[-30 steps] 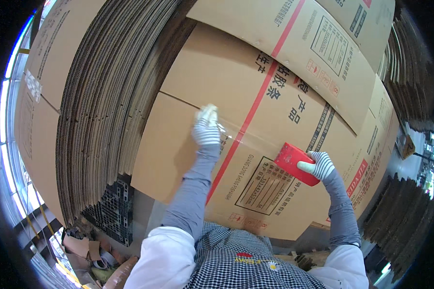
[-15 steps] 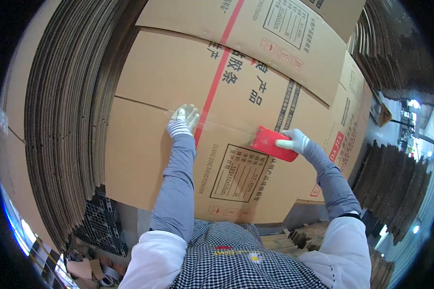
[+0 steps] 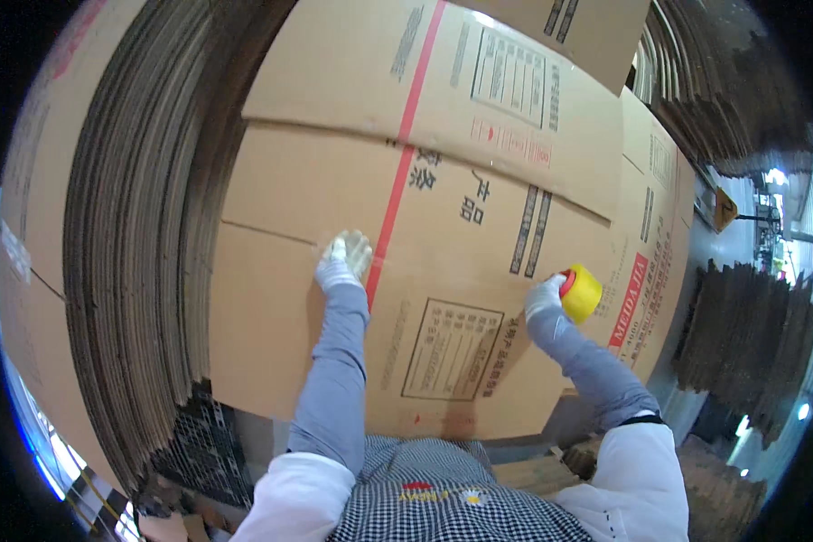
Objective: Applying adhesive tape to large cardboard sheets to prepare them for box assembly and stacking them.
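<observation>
A flattened brown cardboard carton [image 3: 334,361] with a red stripe and dark print lies in front of me. My left hand [image 3: 344,256], in a pale glove, is open and lies flat on it, left of the stripe, by the end of a slit. At the right, my gloved right hand [image 3: 546,294] is closed round a red tape dispenser [image 3: 567,283]. A yellow tape roll [image 3: 584,294] shows on the dispenser's outer side. The fingers gripping it are partly hidden. A clear tape strip across the carton cannot be made out for certain.
Another printed carton sheet [image 3: 334,72] overlaps the far edge. Tall stacks of flat cardboard stand at the left [image 3: 144,208] and right [image 3: 741,334]. A black plastic pallet [image 3: 210,443] is low at the left. A yellow sign [image 3: 724,210] stands beyond, at the right.
My right hand has moved right and slightly down with the tape dispenser, which has turned so its yellow roll shows. My left hand stays on the carton near the slit. The view has shifted.
</observation>
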`<state>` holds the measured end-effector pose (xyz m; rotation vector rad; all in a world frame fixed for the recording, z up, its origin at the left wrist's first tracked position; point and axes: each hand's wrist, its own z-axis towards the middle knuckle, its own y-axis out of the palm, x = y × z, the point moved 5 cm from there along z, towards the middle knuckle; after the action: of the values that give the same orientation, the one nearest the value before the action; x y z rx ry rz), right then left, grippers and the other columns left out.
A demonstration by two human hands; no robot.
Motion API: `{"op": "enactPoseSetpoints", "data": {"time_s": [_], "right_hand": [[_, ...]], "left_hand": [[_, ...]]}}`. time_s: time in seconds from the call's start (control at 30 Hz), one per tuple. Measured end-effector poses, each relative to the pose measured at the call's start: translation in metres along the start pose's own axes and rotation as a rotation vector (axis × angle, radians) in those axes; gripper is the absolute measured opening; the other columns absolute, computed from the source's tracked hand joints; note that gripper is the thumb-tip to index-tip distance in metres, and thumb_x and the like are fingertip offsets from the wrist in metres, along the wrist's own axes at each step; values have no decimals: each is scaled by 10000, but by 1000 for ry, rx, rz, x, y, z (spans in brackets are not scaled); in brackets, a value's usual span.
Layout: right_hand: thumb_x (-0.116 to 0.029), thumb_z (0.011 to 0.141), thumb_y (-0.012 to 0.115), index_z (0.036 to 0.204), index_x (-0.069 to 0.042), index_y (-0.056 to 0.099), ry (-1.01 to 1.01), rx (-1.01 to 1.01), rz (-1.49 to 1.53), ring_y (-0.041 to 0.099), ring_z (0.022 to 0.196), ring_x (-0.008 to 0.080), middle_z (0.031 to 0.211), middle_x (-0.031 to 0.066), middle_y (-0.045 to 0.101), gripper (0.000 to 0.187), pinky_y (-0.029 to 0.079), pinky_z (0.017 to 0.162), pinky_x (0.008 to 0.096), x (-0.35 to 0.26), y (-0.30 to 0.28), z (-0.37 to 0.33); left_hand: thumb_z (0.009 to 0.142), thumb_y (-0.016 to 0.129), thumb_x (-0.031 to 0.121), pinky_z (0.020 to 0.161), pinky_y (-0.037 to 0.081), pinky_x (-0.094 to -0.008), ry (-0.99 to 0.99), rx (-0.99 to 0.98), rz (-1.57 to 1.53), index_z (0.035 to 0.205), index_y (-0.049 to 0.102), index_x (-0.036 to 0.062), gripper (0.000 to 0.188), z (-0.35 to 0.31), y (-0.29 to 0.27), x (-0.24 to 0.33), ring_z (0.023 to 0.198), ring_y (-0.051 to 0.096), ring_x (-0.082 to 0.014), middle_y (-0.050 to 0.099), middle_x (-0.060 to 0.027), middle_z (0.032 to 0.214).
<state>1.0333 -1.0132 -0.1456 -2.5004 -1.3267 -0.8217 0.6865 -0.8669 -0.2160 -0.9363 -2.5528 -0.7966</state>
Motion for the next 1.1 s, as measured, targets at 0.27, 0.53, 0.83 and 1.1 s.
{"op": "enactPoseSetpoints", "data": {"time_s": [0.27, 0.53, 0.83, 1.1], "right_hand": [[-600, 688, 612, 979, -1, 614, 577, 100, 1380, 628, 813, 317, 834, 215, 645, 666, 461, 789, 423, 41, 155, -105], [-330, 750, 706, 1079, -43, 588, 939, -85, 3350, 623, 831, 235, 981, 98, 640, 452, 508, 781, 378, -210, 334, -213], [-177, 681, 766, 1099, -42, 564, 1170, -65, 3277, 615, 865, 258, 1017, 99, 623, 483, 498, 806, 414, -337, 438, -195], [-227, 633, 802, 1088, 53, 527, 1298, -9, 2724, 589, 865, 263, 1008, 144, 611, 600, 475, 781, 371, -380, 470, -109]], "left_hand": [[879, 531, 328, 979, 367, -458, -357, -345, -169, 1214, 437, 49, 445, 39, 134, -51, 1181, 433, -313, 463, -153, 1261], [788, 617, 469, 836, 457, -418, -240, -153, 50, 1108, 537, 161, 452, 5, 200, -49, 952, 531, -227, 558, -58, 1062], [882, 520, 430, 436, 334, -191, 134, -270, 540, 1123, 586, 51, 454, -125, 29, -39, 479, 263, -53, 514, 55, 692], [785, 602, 533, 867, 464, -474, -62, 46, 561, 1306, 371, 74, 732, -259, -286, -71, 1046, 531, -296, 497, -126, 1224]]}}
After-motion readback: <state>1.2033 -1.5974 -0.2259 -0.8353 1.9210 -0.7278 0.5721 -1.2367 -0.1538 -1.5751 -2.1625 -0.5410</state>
